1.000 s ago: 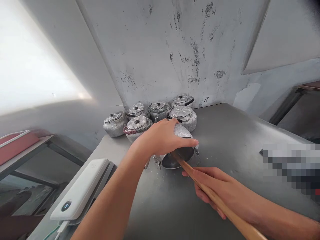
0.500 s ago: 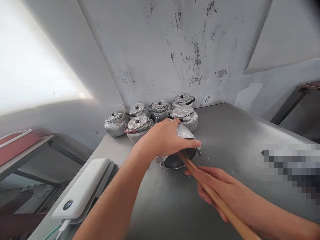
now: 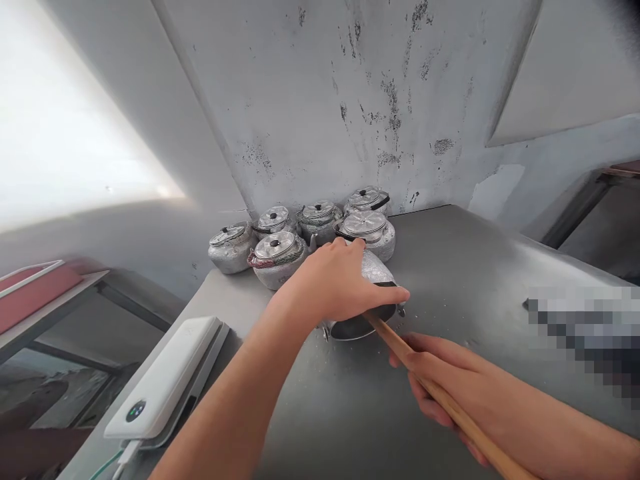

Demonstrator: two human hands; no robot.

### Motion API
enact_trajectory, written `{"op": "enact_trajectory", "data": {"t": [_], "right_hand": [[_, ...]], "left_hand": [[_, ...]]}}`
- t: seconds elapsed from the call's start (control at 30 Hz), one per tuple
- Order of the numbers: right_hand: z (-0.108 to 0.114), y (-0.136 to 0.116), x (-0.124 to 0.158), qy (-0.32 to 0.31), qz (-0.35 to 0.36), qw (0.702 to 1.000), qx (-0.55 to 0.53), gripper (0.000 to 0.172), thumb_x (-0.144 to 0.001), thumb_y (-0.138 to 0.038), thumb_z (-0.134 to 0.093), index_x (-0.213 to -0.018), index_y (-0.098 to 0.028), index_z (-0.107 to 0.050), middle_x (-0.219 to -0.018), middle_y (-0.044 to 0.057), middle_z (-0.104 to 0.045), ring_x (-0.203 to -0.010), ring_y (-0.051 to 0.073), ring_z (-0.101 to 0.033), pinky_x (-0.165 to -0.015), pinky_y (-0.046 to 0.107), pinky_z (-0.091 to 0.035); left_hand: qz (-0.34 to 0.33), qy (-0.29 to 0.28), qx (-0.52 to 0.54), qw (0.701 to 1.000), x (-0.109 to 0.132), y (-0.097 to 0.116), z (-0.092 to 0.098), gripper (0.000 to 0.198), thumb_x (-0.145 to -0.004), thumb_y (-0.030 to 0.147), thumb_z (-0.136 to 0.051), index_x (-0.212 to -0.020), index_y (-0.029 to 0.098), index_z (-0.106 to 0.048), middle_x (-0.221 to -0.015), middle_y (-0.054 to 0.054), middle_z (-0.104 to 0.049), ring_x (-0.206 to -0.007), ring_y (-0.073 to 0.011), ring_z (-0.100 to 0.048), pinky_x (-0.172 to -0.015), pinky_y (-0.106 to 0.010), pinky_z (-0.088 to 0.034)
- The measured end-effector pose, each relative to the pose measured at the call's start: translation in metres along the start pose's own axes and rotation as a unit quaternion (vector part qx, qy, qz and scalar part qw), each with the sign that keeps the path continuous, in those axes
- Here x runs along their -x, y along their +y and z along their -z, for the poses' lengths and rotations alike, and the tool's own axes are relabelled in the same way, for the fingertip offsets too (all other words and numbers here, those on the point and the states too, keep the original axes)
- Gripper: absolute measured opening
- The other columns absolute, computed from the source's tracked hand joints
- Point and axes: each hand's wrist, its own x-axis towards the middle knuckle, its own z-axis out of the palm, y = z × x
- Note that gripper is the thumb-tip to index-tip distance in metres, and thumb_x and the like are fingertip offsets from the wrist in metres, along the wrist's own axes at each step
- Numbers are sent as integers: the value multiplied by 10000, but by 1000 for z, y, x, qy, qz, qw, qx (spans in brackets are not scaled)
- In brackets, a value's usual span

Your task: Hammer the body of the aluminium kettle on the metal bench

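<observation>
A dented metal kettle [image 3: 376, 268] lies tipped on its side, its dark round mouth facing me. Over its upper side my left hand [image 3: 345, 280] is clasped, thumb stretched to the right along the black handle. My right hand [image 3: 445, 380] is wrapped round a long wooden stick [image 3: 453, 408]. The stick's far end goes into the kettle's mouth, where its tip is hidden. Right behind the tipped kettle stands a lidded kettle [image 3: 367, 225].
More lidded kettles [image 3: 275, 247] stand upright along the wall at the back left. A white power bank [image 3: 165, 377] with a cable lies on the metal table [image 3: 330, 413] at the left. Something blurred by pixels [image 3: 590, 327] is at the right.
Both hands, the tipped kettle and the stick have shifted slightly to the right. The stick is still inside the kettle's mouth.
</observation>
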Motion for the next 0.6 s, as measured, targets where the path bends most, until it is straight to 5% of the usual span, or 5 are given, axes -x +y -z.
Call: {"op": "enact_trajectory", "data": {"t": [0.17,0.4,0.6], "right_hand": [[-4,6,0,-36,-37,998,45,250,-1059,-211,-359,-872,-247,-521,-677,-69,-509,-487,90,-423,-507,226,-414],[-9,20,0,-16,19,1000,-3,355,-991,-557,-538,-783,-271,-523,-588,-55,-499,-439,122,-437,-447,248,-411],[-12,16,-2,11,52,998,-40,329,-901,-616,-640,-889,-292,-586,-574,-52,-517,-470,154,-486,-466,264,-435]], "left_hand": [[-1,-4,-2,1000,0,-1,1,930,-757,897,-525,-1401,228,-579,-1238,-138,-673,-1178,-410,-605,-851,-420,-496],[3,-12,4,1000,2,-3,1,920,-761,898,-522,-1399,238,-576,-1234,-127,-661,-1184,-408,-594,-818,-403,-494],[4,-13,3,1000,-1,-1,2,941,-770,889,-529,-1429,218,-554,-1227,-131,-640,-1151,-388,-594,-833,-427,-488]]}}
